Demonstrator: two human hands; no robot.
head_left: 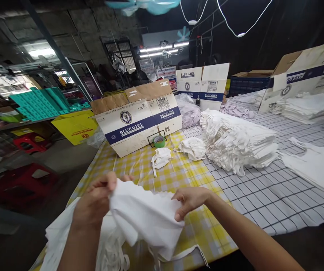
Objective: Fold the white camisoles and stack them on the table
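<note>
Currently both hands' fingers pinch a white garment: left hand, right hand. Under them, desk in yellow and grey check cloths. Beyond the fingers: cardboard box, tape roll, stacked white garments; dim workshop.

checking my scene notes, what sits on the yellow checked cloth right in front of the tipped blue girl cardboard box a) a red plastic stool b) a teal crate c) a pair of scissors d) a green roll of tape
d, a green roll of tape lies on the yellow checked tablecloth just in front of the tipped white and blue cardboard box, beside a small crumpled white garment.
</note>
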